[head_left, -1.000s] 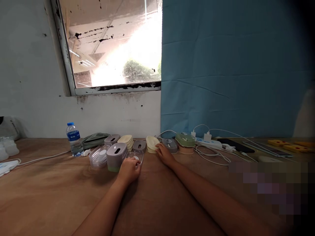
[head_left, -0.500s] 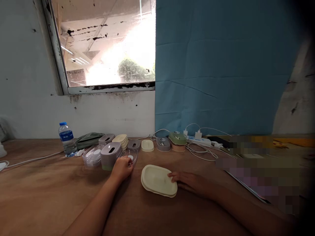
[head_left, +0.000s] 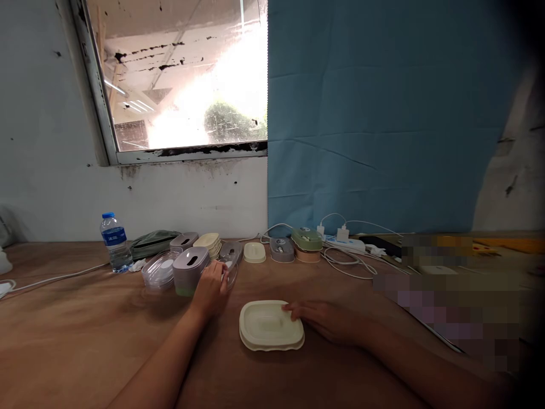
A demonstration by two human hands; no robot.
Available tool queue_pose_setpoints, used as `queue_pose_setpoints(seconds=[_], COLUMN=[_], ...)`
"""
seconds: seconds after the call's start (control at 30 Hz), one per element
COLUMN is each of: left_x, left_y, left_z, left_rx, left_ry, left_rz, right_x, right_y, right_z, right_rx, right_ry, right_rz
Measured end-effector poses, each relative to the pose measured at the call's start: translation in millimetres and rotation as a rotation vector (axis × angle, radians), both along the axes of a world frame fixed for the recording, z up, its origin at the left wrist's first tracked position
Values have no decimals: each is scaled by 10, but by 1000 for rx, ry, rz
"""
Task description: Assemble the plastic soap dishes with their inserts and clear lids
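On the brown wooden worktop (head_left: 80, 329), before a white wall (head_left: 183, 196), a glaring window (head_left: 187, 74) and a blue cloth (head_left: 374, 113), a cream tray (head_left: 270, 324) sat frontmost, its edge pinched by the right hand (head_left: 326, 319), barely open; the left hand (head_left: 212, 286) curled at a clear tray (head_left: 232, 276), its hold unclear.

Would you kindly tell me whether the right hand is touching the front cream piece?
Touching: the head view shows the right hand with fingertips on the front cream piece, near its far right corner.
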State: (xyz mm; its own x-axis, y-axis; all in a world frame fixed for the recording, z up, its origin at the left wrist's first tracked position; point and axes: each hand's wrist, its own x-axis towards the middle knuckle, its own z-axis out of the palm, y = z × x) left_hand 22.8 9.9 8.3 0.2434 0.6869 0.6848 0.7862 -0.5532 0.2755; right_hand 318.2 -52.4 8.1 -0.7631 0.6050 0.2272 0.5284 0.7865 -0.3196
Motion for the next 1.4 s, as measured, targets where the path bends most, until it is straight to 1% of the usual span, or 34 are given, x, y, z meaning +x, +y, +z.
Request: queue_pose_setpoints(seconds=[0.03, 0.1, 0.17, 0.23, 0.3, 0.37, 0.47, 0.57, 0.63, 0.7, 0.77, 0.9, 1.0, 1.07, 1.1, 1.17, 1.23, 1.3, 1.33, 1.4], left_x=[18, 66, 127, 191, 246, 287, 323, 343, 357, 379, 408, 476, 509, 520, 524, 537, 559, 582, 587, 577], left_y=[-20, -72, -129, -181, -224, -261, -314, -366, -397, -423, -447, -500, -551, -595, -622, -688, -766, -840, -868, -891], left_z=[14, 54, 103, 153, 193, 215, 211, 187, 177, 180, 191, 209, 194, 176, 169, 167, 186, 220, 236, 252], left_rx=[15, 4, -57, -182, -357, -529, -710, -834, -883, -889, -860, -810, -780, -737, -700, -599, -489, -421, -408, -404], left_ry=[-86, -324, -613, -892, -1104, -1232, -1288, -1254, -1232, -1232, -1250, -1263, -1211, -1093, -998, -735, -445, -216, -147, -106], left_rz=[-21, -76, -192, -373, -555, -681, -798, -880, -914, -928, -931, -970, -1001, -994, -984, -952, -918, -911, -915, -923], right_x=[-2, -5, -7, -11, -25, -54, -129, -214, -260, -292, -315, -370, -440, -496, -525, -574, -609, -626, -627, -617], right_y=[-3, -4, -3, -5, -15, -34, -77, -122, -145, -162, -179, -234, -277, -293, -296, -298, -302, -310, -315, -317], right_z=[16, 48, 73, 83, 73, 48, 2, -26, -32, -32, -33, -54, -96, -135, -155, -189, -208, -210, -206, -193], right_rx=[18, 75, 162, 259, 347, 415, 474, 483, 488, 491, 455, 275, 62, -109, -184, -292, -354, -398, -412, -413], right_ry=[-11, -37, -52, -30, 31, 114, 218, 276, 318, 360, 399, 497, 618, 739, 806, 929, 1007, 1049, 1063, 1074], right_rz=[11, 26, 24, -10, -80, -164, -254, -281, -303, -338, -365, -423, -413, -336, -285, -187, -129, -114, -113, -109])
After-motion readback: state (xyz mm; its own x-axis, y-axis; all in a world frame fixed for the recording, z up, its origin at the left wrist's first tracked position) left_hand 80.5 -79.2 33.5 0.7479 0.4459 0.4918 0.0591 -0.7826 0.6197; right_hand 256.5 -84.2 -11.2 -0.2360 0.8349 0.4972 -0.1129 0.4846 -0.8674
